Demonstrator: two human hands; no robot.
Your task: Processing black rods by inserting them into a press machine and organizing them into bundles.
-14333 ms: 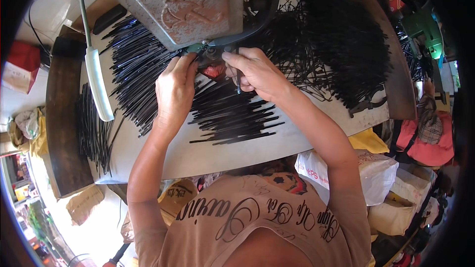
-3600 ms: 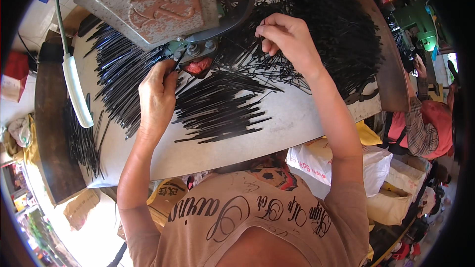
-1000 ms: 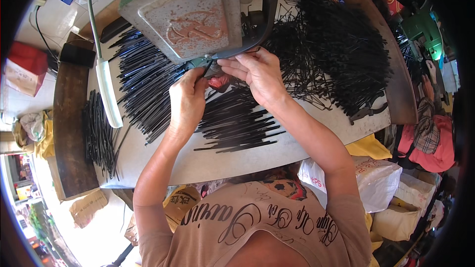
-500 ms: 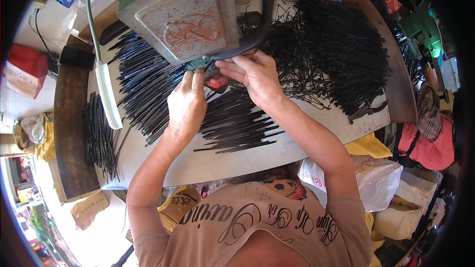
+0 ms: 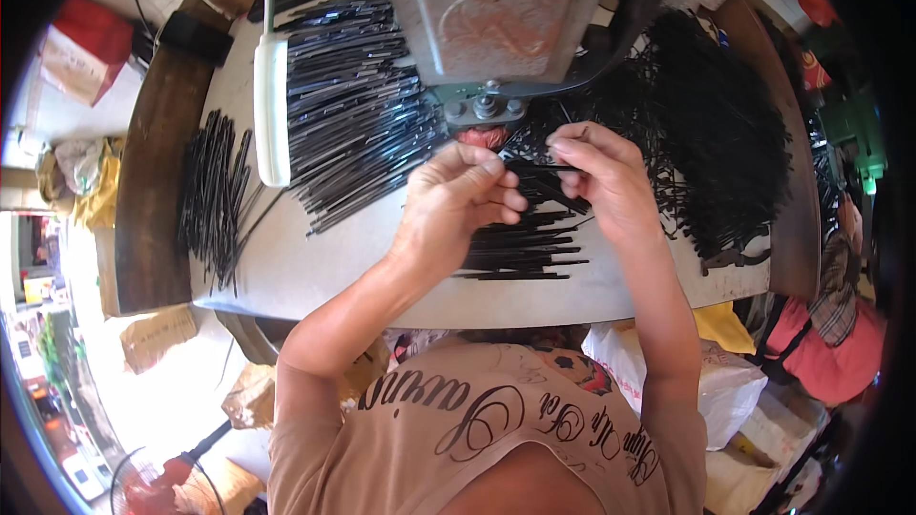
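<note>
At frame centre, the left hand (image 5: 456, 198) and right hand (image 5: 599, 176) pinch one black strip (image 5: 536, 163) below the grey machine (image 5: 496, 10).

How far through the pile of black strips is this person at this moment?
Looks done: straight black strips lie in neat rows left of the machine, plus a smaller bundle on the wooden edge. In hand: the left hand and right hand hold one strip under the machine. Left: a large tangled heap on the right, seemingly much of the job.
</note>
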